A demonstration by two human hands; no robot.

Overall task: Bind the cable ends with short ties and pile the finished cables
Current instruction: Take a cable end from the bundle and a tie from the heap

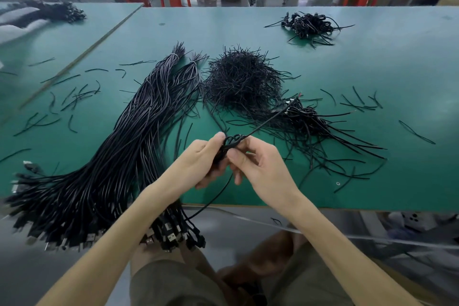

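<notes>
Cable (227, 146) coiled, pinched in the left hand (198, 159); right hand (258, 164) grips the tie (263, 123), mid-wrap. Next, I reckon: twist it snug.

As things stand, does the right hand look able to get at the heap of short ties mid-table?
Probably yes, once freed. The heap of short ties lies ahead of the right hand, only loose strands between them. For now that hand and the left hand both pinch the cable.

Even soft light, blurred warped edges
</notes>
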